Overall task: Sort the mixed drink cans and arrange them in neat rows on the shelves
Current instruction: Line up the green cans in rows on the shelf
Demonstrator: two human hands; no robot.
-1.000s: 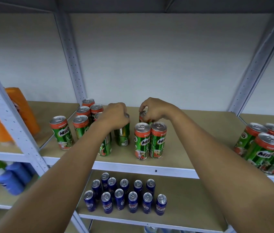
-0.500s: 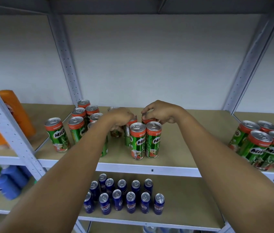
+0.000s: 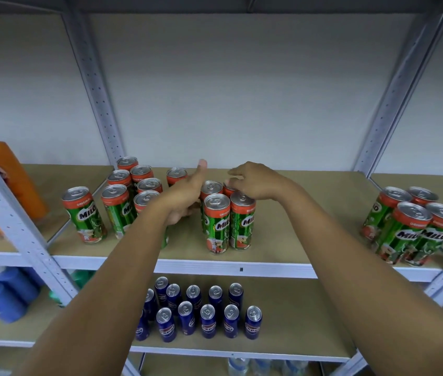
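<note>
Green and red Milo cans stand on the middle shelf (image 3: 310,213). Four of them form a tight block (image 3: 227,221) at the centre. My right hand (image 3: 258,183) reaches over this block and its curled fingers hold the top of the rear right can (image 3: 228,187). My left hand (image 3: 185,196) lies against the block's left side, thumb pointing up, and holds nothing. Its fingers are partly hidden. A loose cluster of Milo cans (image 3: 122,191) stands to the left, with one single can (image 3: 177,175) behind my left hand. Blue cans (image 3: 204,318) stand in two rows on the shelf below.
Another group of Milo cans (image 3: 410,226) stands at the right end of the shelf. Orange bottles (image 3: 22,185) and blue bottles (image 3: 3,294) fill the left bay. Perforated metal uprights (image 3: 98,90) frame the bays. Bare board lies between the centre block and the right group.
My left hand set its can down behind the front left can of the block and let go, thumb now raised. My right hand stays over the rear right can. The view shifted slightly.
</note>
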